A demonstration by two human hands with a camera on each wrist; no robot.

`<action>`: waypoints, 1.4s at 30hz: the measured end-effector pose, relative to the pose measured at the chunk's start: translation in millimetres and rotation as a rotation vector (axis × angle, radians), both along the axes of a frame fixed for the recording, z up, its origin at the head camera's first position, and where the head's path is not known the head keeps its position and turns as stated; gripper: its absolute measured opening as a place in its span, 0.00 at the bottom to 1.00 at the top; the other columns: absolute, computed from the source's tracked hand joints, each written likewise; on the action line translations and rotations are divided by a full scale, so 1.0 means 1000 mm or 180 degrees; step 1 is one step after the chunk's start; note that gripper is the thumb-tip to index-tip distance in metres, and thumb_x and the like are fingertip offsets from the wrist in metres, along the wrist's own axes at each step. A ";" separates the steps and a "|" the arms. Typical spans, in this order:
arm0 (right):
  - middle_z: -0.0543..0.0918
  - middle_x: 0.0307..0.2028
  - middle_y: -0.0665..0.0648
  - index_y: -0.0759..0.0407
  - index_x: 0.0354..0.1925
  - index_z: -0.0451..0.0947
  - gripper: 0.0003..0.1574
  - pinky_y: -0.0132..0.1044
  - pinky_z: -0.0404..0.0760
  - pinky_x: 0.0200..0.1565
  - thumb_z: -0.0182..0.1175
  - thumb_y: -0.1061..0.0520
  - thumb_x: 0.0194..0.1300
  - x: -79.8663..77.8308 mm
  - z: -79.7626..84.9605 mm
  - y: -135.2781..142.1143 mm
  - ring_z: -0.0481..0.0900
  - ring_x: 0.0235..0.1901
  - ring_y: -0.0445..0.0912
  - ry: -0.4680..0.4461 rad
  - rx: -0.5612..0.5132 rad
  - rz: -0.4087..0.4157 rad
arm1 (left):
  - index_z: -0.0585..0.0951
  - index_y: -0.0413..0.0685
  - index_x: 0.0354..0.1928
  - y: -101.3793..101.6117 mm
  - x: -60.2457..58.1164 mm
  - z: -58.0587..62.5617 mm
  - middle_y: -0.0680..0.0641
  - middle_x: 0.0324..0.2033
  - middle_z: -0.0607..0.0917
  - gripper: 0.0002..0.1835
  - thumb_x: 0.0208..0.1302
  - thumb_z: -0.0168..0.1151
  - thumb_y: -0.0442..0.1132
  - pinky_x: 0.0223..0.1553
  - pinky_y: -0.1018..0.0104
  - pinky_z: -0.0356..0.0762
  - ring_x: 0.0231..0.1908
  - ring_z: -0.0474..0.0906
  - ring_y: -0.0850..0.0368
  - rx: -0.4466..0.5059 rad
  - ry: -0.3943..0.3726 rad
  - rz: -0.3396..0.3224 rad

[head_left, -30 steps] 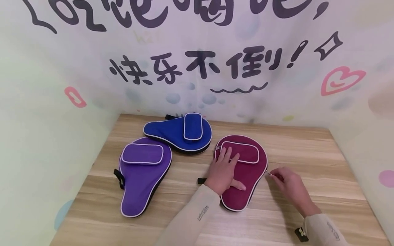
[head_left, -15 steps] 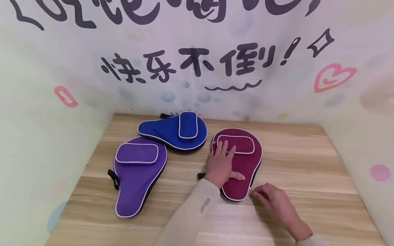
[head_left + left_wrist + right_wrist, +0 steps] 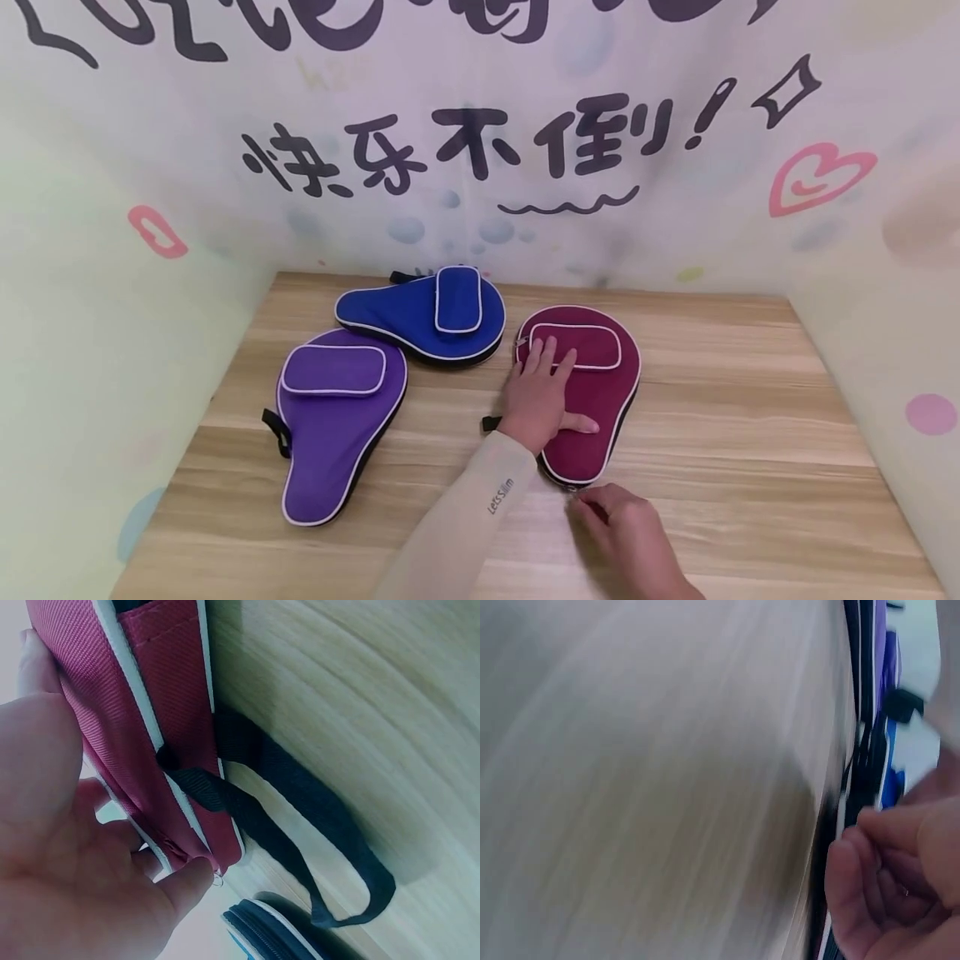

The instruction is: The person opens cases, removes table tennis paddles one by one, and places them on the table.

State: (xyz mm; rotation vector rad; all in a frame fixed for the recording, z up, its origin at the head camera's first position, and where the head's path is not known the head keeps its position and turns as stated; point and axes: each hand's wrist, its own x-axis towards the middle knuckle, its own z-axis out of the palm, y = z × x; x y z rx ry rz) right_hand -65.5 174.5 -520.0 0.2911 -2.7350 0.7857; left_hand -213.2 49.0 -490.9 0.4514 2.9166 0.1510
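A maroon table tennis bat case (image 3: 613, 392) with white piping and a raised pocket lies flat, its narrow handle end toward me. My left hand (image 3: 534, 404) rests on its face, fingers spread over the pocket edge and thumb extended across the body. At the tip of the handle end, my right hand (image 3: 630, 537) pinches the zipper pull (image 3: 572, 491). In the right wrist view, thumb and forefinger meet at the case edge, and the pull itself is hidden there. The left wrist view shows a black strap loop (image 3: 337, 806) on the case's side.
A purple bat case (image 3: 330, 442) lies to the left, its upper end against a blue bat case (image 3: 405, 312) near the back wall. A second zipper pull (image 3: 522, 341) sits on the maroon case's upper left edge. Printed fabric walls (image 3: 675, 242) enclose the wooden table (image 3: 750, 433).
My right hand has drawn the zipper pull from the maroon case's right side down round to the handle tip. My left hand stays on the case. The view has shifted slightly.
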 end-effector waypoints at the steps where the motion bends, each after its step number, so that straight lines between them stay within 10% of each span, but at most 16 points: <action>1: 0.85 0.24 0.42 0.50 0.26 0.85 0.11 0.20 0.77 0.32 0.75 0.63 0.45 0.000 0.000 -0.008 0.81 0.28 0.30 0.0030 0.0004 0.0009 | 0.49 0.67 0.75 0.000 0.000 0.001 0.50 0.76 0.47 0.61 0.37 0.52 0.83 0.71 0.50 0.57 0.77 0.39 0.50 -0.0008 -0.0008 0.0003; 15: 0.74 0.12 0.45 0.51 0.18 0.74 0.13 0.34 0.66 0.14 0.69 0.56 0.51 -0.021 -0.008 -0.061 0.67 0.11 0.37 0.0168 0.0591 -0.0214 | 0.52 0.70 0.74 0.001 -0.004 0.008 0.52 0.76 0.52 0.62 0.33 0.55 0.83 0.71 0.51 0.59 0.76 0.45 0.51 -0.0146 0.0009 0.0026; 25: 0.80 0.16 0.41 0.48 0.22 0.83 0.08 0.27 0.73 0.23 0.68 0.53 0.57 -0.029 0.026 -0.032 0.75 0.17 0.32 -0.0503 0.0066 0.0012 | 0.53 0.69 0.74 -0.002 -0.003 0.011 0.51 0.75 0.53 0.62 0.33 0.55 0.84 0.70 0.51 0.60 0.76 0.46 0.50 -0.0074 0.0067 0.0005; 29: 0.75 0.14 0.41 0.51 0.25 0.84 0.11 0.25 0.69 0.19 0.63 0.51 0.63 -0.051 0.052 0.001 0.65 0.14 0.30 -0.0594 -0.0170 0.0032 | 0.54 0.68 0.74 -0.003 -0.002 0.013 0.51 0.75 0.53 0.61 0.33 0.54 0.84 0.70 0.51 0.60 0.76 0.46 0.51 -0.0048 0.0085 -0.0029; 33: 0.84 0.28 0.56 0.60 0.44 0.82 0.22 0.31 0.77 0.24 0.53 0.44 0.70 -0.089 0.064 0.041 0.78 0.22 0.41 -0.0959 -0.0467 -0.0083 | 0.55 0.68 0.74 -0.003 -0.001 0.014 0.51 0.75 0.54 0.61 0.33 0.56 0.83 0.71 0.52 0.60 0.76 0.47 0.51 0.0001 0.0058 -0.0029; 37: 0.80 0.50 0.69 0.67 0.61 0.69 0.38 0.44 0.82 0.40 0.44 0.38 0.72 -0.123 0.057 0.073 0.83 0.43 0.60 -0.1312 -0.0650 -0.0331 | 0.55 0.68 0.73 -0.003 -0.001 0.009 0.50 0.75 0.54 0.62 0.32 0.57 0.83 0.71 0.52 0.60 0.76 0.47 0.50 0.0015 0.0045 -0.0045; 42: 0.73 0.58 0.74 0.72 0.67 0.58 0.39 0.47 0.80 0.51 0.38 0.43 0.74 -0.147 0.035 0.090 0.80 0.51 0.58 -0.1749 -0.1150 -0.0478 | 0.53 0.64 0.74 -0.005 -0.002 0.000 0.48 0.76 0.51 0.63 0.34 0.53 0.84 0.71 0.53 0.58 0.76 0.43 0.48 0.0062 0.0040 -0.0101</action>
